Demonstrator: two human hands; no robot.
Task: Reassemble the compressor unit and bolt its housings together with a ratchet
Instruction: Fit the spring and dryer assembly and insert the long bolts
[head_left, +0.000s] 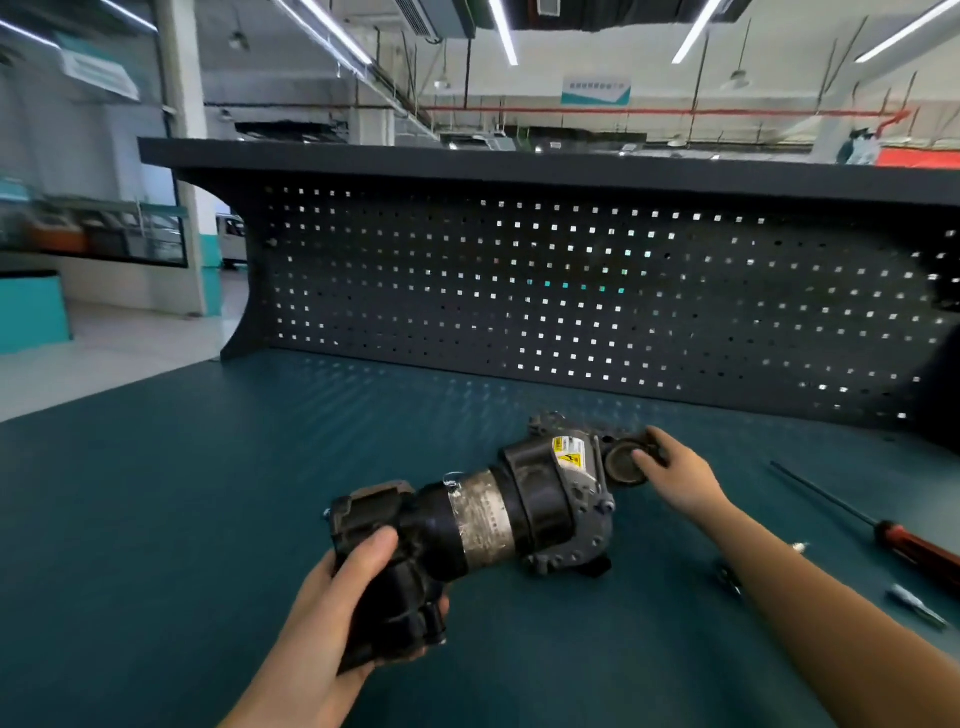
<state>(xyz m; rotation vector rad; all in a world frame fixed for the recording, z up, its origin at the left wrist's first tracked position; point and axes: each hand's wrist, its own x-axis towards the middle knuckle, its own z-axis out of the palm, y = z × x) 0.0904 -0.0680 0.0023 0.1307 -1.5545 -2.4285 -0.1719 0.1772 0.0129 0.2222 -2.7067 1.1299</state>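
Observation:
The compressor unit (498, 514) lies on its side across the green bench, a black body with a silver band round its middle and a yellow warning label near its far end. My left hand (337, 592) grips the near black housing from below, thumb on top. My right hand (675, 475) holds a round dark cap (623, 465) at the unit's far right end, fingers curled round its rim. A bolted grey flange (587, 525) faces the right side. No ratchet can be made out.
A long screwdriver with a red and black handle (904, 545) lies at the right of the bench. A small metal bit (917, 605) and another small part (727, 574) lie near my right forearm. A dark pegboard wall (571, 291) closes the back.

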